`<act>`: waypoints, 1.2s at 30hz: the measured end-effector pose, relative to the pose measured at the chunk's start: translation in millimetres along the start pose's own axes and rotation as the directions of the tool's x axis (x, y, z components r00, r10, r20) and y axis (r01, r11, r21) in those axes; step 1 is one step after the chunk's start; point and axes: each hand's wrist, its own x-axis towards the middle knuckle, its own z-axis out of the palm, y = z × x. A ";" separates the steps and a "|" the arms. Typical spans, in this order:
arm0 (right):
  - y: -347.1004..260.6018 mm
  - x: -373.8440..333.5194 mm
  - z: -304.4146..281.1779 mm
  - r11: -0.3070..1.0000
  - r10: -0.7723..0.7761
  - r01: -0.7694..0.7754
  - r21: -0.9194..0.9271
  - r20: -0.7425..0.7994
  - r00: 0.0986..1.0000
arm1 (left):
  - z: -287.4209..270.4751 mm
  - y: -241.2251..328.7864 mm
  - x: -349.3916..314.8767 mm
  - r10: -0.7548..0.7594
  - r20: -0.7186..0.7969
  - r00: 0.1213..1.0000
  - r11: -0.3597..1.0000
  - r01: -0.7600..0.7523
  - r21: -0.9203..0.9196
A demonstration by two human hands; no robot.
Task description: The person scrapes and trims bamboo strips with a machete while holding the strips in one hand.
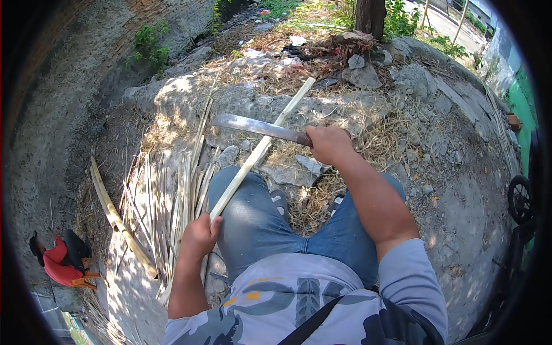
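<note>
Far left, on an orange-brown wooden chair (86, 280), a person in a red top (59, 265). Next, lying on the ground (460, 236), a thick, curved, yellowish bamboo-like length (118, 221), then a loose sheaf of thin, pale, dry strips (185, 190), bunched at the left side, probably for easy reach. Left hand (199, 236) clamped around the lower end of a long, flat, pale wooden strip (244, 171), slanting up past the blue-jeaned left thigh (247, 221), apparently for steadying. Across it, a broad steel machete (247, 125), contact impossible to tell; right hand (330, 145) with fingers closed around the brown handle, blade pointing left. No container discernible.
</note>
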 end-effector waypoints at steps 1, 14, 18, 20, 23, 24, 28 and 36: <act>-3.0 0.7 3.0 0.999 -0.036 0.037 -0.019 0.022 0.999 | -3.7 1.4 0.9 -0.002 0.017 1.000 0.998 0.001 0.055; 21.0 -4.3 5.1 0.979 0.134 -0.122 0.165 -0.061 0.989 | 6.3 -7.0 4.5 -0.060 0.073 0.996 0.992 0.068 -0.109; 10.1 -8.3 2.9 0.984 0.048 -0.039 0.174 -0.047 0.998 | 11.6 -8.4 1.5 -0.054 0.050 0.997 0.994 0.059 -0.097; 1.5 -10.0 6.7 0.980 -0.190 0.193 0.053 -0.066 0.980 | 12.5 -7.3 4.1 -0.043 0.037 0.998 0.992 0.047 -0.119; -17.0 -7.9 16.3 0.945 -0.326 0.326 0.005 -0.055 0.944 | 12.0 -5.3 4.3 -0.048 0.042 0.998 0.996 0.051 -0.080; -24.8 -9.7 13.6 0.927 -0.376 0.376 -0.001 -0.022 0.926 | 13.2 -8.4 3.8 -0.043 0.034 0.998 0.995 0.046 -0.083; -6.4 0.0 0.1 0.971 -0.238 0.237 -0.031 -0.032 0.971 | 19.8 -15.3 1.5 -0.013 -0.010 1.000 0.994 0.012 -0.108; 15.3 -0.2 9.3 0.981 0.025 -0.018 0.194 -0.031 0.999 | 13.2 -8.3 5.5 -0.047 0.026 0.999 0.990 0.050 -0.133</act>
